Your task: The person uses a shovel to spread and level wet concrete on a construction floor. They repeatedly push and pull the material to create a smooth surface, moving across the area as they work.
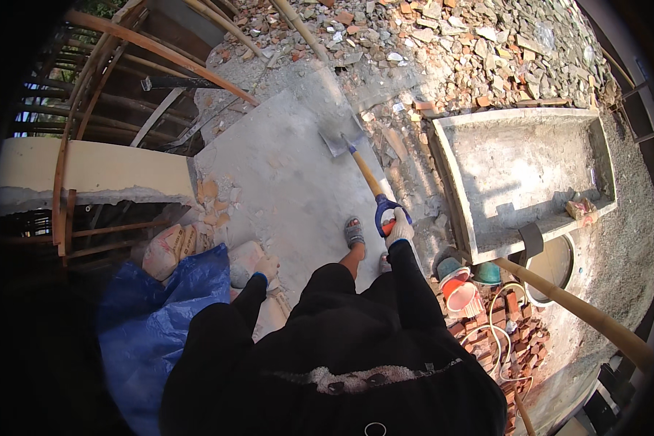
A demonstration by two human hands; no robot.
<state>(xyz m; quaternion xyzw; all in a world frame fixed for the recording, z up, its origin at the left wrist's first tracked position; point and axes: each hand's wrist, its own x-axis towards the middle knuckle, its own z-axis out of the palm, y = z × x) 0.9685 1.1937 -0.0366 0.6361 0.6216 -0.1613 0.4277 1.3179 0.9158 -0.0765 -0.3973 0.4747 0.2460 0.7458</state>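
My right hand (400, 231), in a pale work glove, is closed round the blue D-shaped grip of a shovel (367, 171). The wooden shaft runs away from me, and the metal blade rests on the grey concrete slab (269, 182) beside some grey powder. My left hand (268, 268), gloved too, is low on the left against a dusty, pale sack (245, 259). Its fingers are too small and unclear to read. More filled paper sacks (168, 251) lie just beyond, partly under a blue tarp (156, 312).
A shallow concrete trough (523, 171) stands on the right, near buckets (460, 291), a hose (491, 327) and stacked red bricks (519, 338). A bamboo pole (581, 305) slants across the lower right. Broken rubble (472, 51) covers the far ground; wooden bars (174, 58) lean at the far left.
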